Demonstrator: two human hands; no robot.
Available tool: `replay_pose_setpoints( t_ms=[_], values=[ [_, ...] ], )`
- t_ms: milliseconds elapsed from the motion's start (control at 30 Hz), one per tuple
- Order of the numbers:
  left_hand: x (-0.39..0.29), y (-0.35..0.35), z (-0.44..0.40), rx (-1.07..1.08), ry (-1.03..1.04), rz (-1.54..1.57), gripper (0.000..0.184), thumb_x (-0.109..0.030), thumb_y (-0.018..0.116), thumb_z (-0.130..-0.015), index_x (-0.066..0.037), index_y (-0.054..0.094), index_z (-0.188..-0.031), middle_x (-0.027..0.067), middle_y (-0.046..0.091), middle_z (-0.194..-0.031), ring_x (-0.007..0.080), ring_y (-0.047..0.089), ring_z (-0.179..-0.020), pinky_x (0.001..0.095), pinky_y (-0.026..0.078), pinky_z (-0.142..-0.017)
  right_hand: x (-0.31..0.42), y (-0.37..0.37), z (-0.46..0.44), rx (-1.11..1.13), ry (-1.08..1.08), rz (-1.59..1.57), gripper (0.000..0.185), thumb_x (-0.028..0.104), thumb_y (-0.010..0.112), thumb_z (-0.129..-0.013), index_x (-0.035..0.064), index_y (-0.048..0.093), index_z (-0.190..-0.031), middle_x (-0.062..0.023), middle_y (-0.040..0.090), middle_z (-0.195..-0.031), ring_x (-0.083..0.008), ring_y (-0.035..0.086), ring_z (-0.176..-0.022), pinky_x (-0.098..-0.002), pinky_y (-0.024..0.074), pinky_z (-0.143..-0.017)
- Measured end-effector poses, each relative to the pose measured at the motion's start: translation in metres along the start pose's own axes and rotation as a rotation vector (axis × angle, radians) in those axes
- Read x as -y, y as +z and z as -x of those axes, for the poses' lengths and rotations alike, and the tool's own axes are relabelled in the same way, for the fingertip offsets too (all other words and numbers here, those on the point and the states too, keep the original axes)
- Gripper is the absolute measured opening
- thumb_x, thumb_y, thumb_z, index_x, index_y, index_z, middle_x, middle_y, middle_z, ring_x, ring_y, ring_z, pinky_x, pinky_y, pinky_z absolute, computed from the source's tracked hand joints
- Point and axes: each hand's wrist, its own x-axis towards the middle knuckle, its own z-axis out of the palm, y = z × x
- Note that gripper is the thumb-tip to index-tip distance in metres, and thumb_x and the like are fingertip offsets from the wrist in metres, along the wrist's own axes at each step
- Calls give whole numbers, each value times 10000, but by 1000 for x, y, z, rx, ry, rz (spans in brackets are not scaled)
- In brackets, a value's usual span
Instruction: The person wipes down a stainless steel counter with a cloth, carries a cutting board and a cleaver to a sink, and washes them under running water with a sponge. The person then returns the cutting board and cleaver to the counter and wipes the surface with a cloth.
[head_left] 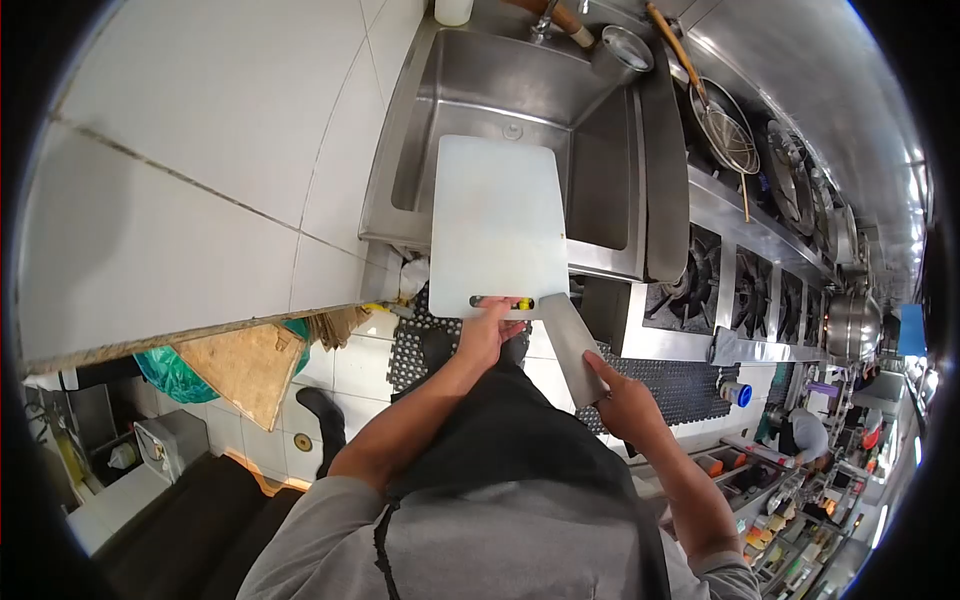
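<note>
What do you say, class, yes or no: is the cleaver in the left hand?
No: the right hand grips the cleaver, while the left hand holds the board.

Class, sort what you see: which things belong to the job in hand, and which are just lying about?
Job in hand:
white board, held by the left hand
cleaver, held by the right hand
sink, partly under the board

Just lying about:
wire strainer
metal container
brown sheet
</note>
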Motion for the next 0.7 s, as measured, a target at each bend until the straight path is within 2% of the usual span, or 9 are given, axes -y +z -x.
replay_pose_setpoints(
  t_ms=[133, 200, 233, 300, 500, 567, 600, 667, 700],
  values=[
    [6, 0, 37, -44, -23, -46, 243, -144, 554, -997, -72, 637, -1214, 69, 662, -1242, 176, 645, -1091, 363, 590, -889, 24, -36, -47, -34, -32, 30, 753, 83, 591, -877, 249, 379, -1580, -291, 697, -1108, -468, 686, -1012, -526, 543, -912],
    [4, -3, 45, -69, -14, -53, 238, -162, 576, -996, -64, 626, -1207, 80, 668, -1236, 195, 652, -1091, 408, 576, -903, 19, -49, -129, -109, -106, 1, 695, 230, 638, -956, 337, 365, -1586, -276, 679, -1226, -462, 668, -1122, -484, 515, -1002],
    [8, -7, 48, -82, -11, -56, 239, -171, 587, -996, -60, 620, -1204, 85, 670, -1232, 205, 656, -1091, 430, 569, -910, 26, -62, -179, -129, -122, 194, 694, 227, 661, -949, 290, 389, -1585, -232, 720, -1129, -383, 725, -890, -435, 569, -820],
    [13, -12, 48, -64, 2, -72, 215, -150, 570, -1015, -44, 623, -1194, 98, 672, -1236, 209, 660, -1103, 429, 580, -913, 45, -97, -266, -19, -111, -194, 727, 185, 694, -921, 200, 401, -1587, -128, 676, -853, -157, 548, -575, -351, 477, -540],
    [-10, -3, 57, 8, -60, -146, 221, -116, 534, -1034, -37, 582, -1234, 131, 677, -1278, 245, 696, -1060, 401, 589, -913, 57, -104, -250, -69, -129, -202, 728, 107, 720, -876, 174, 459, -1553, -110, 670, -863, -153, 539, -571, -359, 500, -542],
    [-5, -9, 54, 18, -83, -109, 266, -151, 529, -1039, -34, 577, -1273, 123, 678, -1286, 251, 705, -1046, 392, 578, -912, 6, -58, -200, -265, -314, 68, 689, 180, 692, -914, 245, 449, -1555, -230, 703, -1221, -335, 732, -985, -424, 561, -881],
    [-5, -9, 53, 31, -89, -103, 288, -162, 525, -1039, -31, 584, -1289, 113, 682, -1278, 244, 705, -1050, 378, 573, -911, 45, -73, -131, -69, -53, -24, 586, 314, 626, -986, 284, 453, -1545, -257, 652, -1321, -409, 648, -1212, -446, 491, -1036],
    [-4, -10, 54, 41, -104, -78, 270, -180, 540, -1041, -38, 545, -1270, 134, 671, -1302, 277, 714, -1033, 403, 568, -921, 46, -56, -50, 73, 132, 51, 577, 185, 567, -971, 280, 457, -1530, -254, 647, -1302, -448, 664, -1126, -509, 512, -991],
    [-6, -8, 56, 36, -109, -80, 274, -180, 543, -1041, -38, 541, -1275, 134, 670, -1305, 279, 712, -1043, 403, 567, -923, 19, -31, -23, 60, 10, -8, 621, 157, 569, -950, 302, 439, -1540, -290, 670, -1216, -461, 664, -1104, -528, 520, -965]
  ],
)
